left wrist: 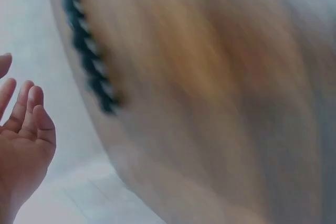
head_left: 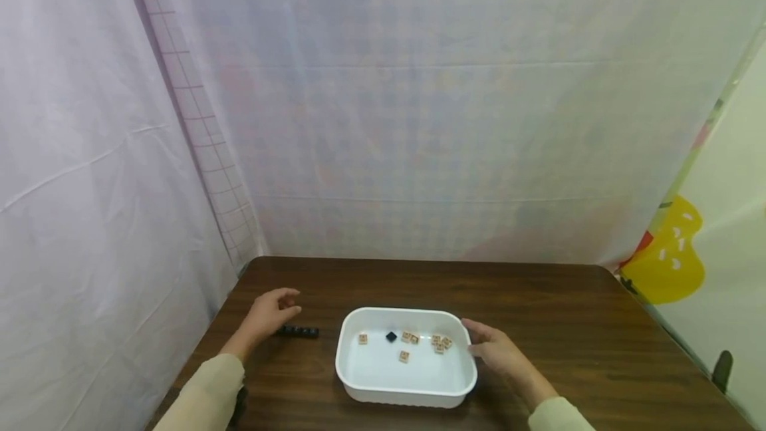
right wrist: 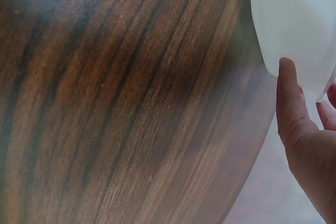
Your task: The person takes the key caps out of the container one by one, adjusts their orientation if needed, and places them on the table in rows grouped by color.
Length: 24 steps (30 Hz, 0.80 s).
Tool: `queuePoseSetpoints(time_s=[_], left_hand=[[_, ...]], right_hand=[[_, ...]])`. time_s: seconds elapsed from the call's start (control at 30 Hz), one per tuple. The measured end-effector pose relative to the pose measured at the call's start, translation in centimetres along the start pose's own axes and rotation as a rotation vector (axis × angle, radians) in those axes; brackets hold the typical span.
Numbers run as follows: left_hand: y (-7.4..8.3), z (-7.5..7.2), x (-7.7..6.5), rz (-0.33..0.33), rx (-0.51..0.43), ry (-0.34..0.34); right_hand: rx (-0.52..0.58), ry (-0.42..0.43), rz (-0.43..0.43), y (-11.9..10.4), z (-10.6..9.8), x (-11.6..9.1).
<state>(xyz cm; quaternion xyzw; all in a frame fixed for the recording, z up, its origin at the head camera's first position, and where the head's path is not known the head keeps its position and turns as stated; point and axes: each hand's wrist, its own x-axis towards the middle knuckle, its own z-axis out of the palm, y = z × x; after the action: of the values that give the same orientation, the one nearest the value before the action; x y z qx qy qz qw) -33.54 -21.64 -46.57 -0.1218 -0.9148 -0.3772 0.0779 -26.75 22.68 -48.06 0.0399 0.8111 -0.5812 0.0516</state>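
My left hand [head_left: 267, 312] hovers near a row of small black keycap-like blocks [head_left: 301, 332], thumb and fingers apart with nothing between them. The left wrist view shows that row of blocks [left wrist: 90, 56] blurred on the table, away from the relaxed fingers [left wrist: 44, 124]. At the right end of a white tray [head_left: 401, 398], my right hand [head_left: 497, 351] grips the rim. One finger [right wrist: 289, 87] lies along the tray's outer wall in the right wrist view. Inside the tray are several small tan square pieces [head_left: 404, 356] and one black piece [head_left: 391, 336].
The dark wood-grain table [head_left: 562, 331] extends to both sides of the tray. Pale curtains [head_left: 419, 118] hang behind it and at the left. A dark object [head_left: 238, 404] shows partly behind the left sleeve [head_left: 209, 384].
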Motion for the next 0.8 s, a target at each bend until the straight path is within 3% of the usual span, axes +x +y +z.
queuePoseSetpoints(time_s=[0.2,0.43,0.6,0.8], left_hand=[[5.0,3.2,1.3,0.093,-0.009,0.002],[10.2,7.2,0.9,0.123,0.074,-0.134],[12.0,9.9,0.5,0.155,0.126,-0.177],[12.4,12.2,0.1,0.171,0.261,-0.144]], right_hand=[[0.006,0.003,-0.003,-0.1,0.1,0.0],[-0.013,0.007,-0.009,-0.1,0.0,0.0],[-0.016,0.013,-0.025,-0.1,0.0,0.1],[-0.001,0.005,-0.028,-0.2,0.0,0.0]])
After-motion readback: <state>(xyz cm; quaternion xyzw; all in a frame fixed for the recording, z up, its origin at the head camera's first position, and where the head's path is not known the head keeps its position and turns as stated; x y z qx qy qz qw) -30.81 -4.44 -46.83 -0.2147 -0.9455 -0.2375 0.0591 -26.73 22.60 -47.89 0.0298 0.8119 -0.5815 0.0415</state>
